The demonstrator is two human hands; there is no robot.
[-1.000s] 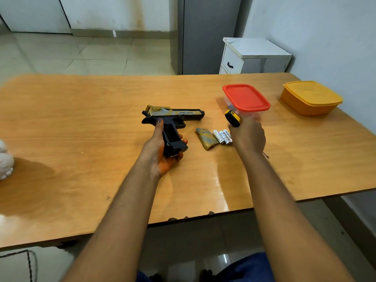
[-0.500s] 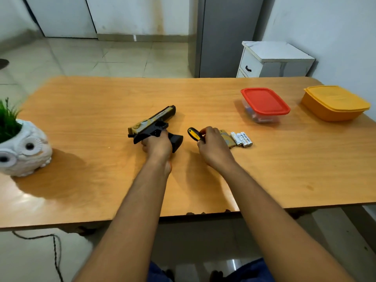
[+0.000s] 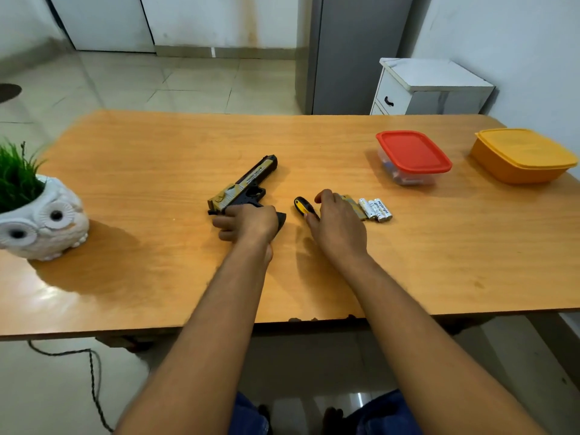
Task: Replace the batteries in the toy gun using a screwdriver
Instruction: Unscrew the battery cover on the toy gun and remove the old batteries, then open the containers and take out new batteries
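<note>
Mid-worktop [image 3: 157,296], toy gun [image 3: 243,189] gripped at the handle by left hand [image 3: 248,222]; right hand [image 3: 340,227] pinched screwdriver [image 3: 303,207]. Batteries [image 3: 376,210] just right, awaiting fitting; cover [image 3: 356,206] next.

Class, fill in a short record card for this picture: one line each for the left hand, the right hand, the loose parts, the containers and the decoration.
left hand: left hand grips the toy gun by its handle, on the table
right hand: right hand holds the screwdriver
loose parts: batteries and a grip cover beside the right hand
containers: red-lidded box, yellow box
decoration: owl planter, table's left end
</note>
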